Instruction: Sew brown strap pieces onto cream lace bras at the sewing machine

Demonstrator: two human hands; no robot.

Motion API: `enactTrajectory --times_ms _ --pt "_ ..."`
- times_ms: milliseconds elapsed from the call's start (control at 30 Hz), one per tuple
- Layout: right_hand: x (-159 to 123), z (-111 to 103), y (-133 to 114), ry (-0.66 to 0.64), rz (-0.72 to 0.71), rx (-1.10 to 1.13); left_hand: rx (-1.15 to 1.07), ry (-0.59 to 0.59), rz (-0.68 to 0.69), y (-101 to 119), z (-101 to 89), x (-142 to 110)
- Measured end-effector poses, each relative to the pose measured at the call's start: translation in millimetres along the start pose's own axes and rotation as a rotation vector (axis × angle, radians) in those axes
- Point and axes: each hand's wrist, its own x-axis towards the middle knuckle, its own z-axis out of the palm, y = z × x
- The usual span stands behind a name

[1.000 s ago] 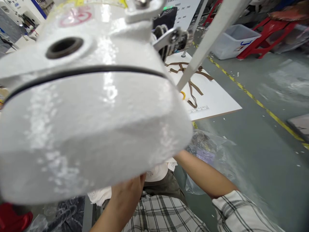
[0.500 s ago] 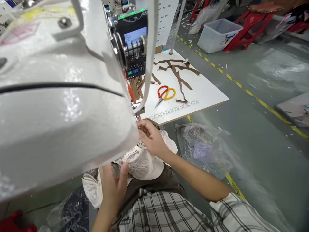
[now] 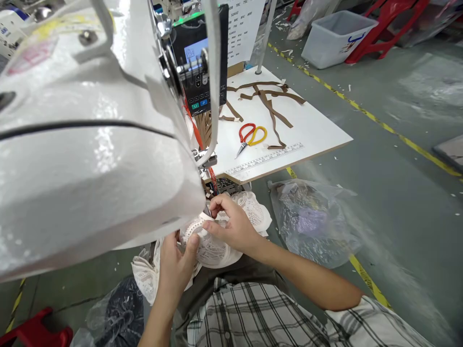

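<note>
A white lace bra (image 3: 217,248) lies across my lap, in front of and partly under the white sewing machine head (image 3: 108,193). My right hand (image 3: 235,226) pinches its upper edge between thumb and fingers, close beside the machine's needle area. At the cup's left side, my left hand (image 3: 177,265) grips the lace, thumb on top; its fingertips are partly hidden behind the cloth and the machine. More white lace (image 3: 146,279) hangs to the left of that hand. The needle itself is hidden behind the machine head.
Red-and-yellow scissors (image 3: 249,137), brown strips (image 3: 271,108) and a printed ruler (image 3: 267,156) are on the white tabletop (image 3: 314,127). Behind the machine stands a control panel (image 3: 197,62). A plastic bag (image 3: 311,221) and a plastic bin (image 3: 336,38) rest on the floor.
My right hand has drawn down a little from the needle area with the bra's edge. My left hand has moved right and closed on the lace. The view has shifted slightly.
</note>
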Motion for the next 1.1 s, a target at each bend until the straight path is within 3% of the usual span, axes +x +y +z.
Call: enactTrajectory --times_ms 233,433,633,833,967,1100 --pt "-1 0 -3 -0.002 0.039 -0.010 0.112 0.011 -0.023 12 -3.1 -1" --pt "-3 -1 -7 -0.004 0.055 -0.035 0.182 0.055 -0.067 6 -3.9 -4" --pt "-5 -1 -11 0.006 0.035 -0.088 -0.048 0.131 -0.045 -1 -2.5 -4" --pt "0 -2 -12 -0.002 0.102 0.035 -0.108 0.180 -0.018 14 -1.7 -7" --pt "-5 -18 -10 -0.104 0.179 0.158 -0.166 0.123 -0.021 20 -1.5 -22" --pt "-24 -44 -14 -0.267 0.183 0.232 -0.414 -0.152 -0.097 24 7.3 -34"
